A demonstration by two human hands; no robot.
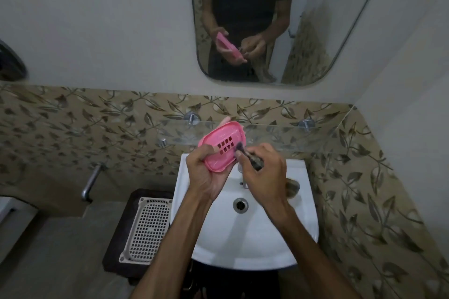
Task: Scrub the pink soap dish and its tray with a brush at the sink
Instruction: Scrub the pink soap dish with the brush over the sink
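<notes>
One pink soap dish piece (221,147), eight slots visible, gripped in left hand (206,172) above the one white sink (245,233). Right hand (263,172) clenches one brush (239,147), bristles touching the pink piece. Brush handle mostly hidden by fingers. Tap largely blocked by hands.

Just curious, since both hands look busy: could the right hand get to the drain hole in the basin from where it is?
Probably yes. The drain hole lies open in the white basin, just below the right hand, with nothing over it. But that hand grips the brush, so it would reach brush in hand.
</notes>
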